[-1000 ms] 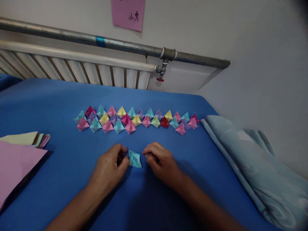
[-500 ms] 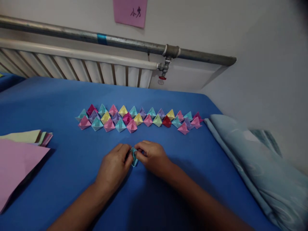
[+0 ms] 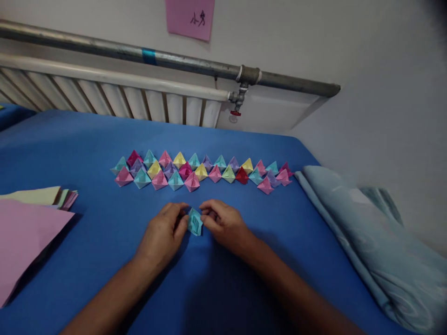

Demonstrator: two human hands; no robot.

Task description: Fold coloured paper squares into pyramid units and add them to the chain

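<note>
Your left hand (image 3: pixel 162 232) and right hand (image 3: pixel 225 225) flank the teal folded paper (image 3: pixel 194 222), likely for even support both sides; can't tell whether either grip's clamped. Paper's well short of the far edge of the desk (image 3: pixel 104 242), folded boats (image 3: pixel 201 172) between.

This looks like a plain indoor room, homelike, though whether it is a private home or a shared building cannot be told. A white ribbed radiator (image 3: pixel 155 103) stands by a pale wall (image 3: pixel 296 42), beneath a bare metal pipe (image 3: pixel 98 46) with a red-handled valve (image 3: pixel 235 113). A handwritten pink note (image 3: pixel 190 21) hangs above; a soft, folded light-blue cloth (image 3: pixel 363 232) lies along the blue counter (image 3: pixel 87 139).
</note>
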